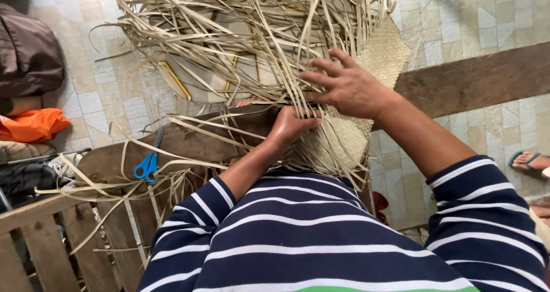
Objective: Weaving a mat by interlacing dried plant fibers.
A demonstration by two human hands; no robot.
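Observation:
A half-woven mat of pale dried leaf strips [349, 137] lies across my lap and a wooden board, with many loose strips [246, 34] fanning away from its edge. My left hand [289, 126] is closed around a few strips at the woven edge. Above it, my right hand [349, 85] rests on the weave with spread fingers, its fingertips among the loose strips. Both arms wear navy sleeves with white stripes.
Blue-handled scissors [146, 165] lie on the dark wooden board [109, 160] at left. A slatted wooden bench [34, 240] is at lower left. Orange cloth [31, 124] and a dark bag [28, 54] sit far left. Another person's sandalled foot [530, 161] is at right on the tiled floor.

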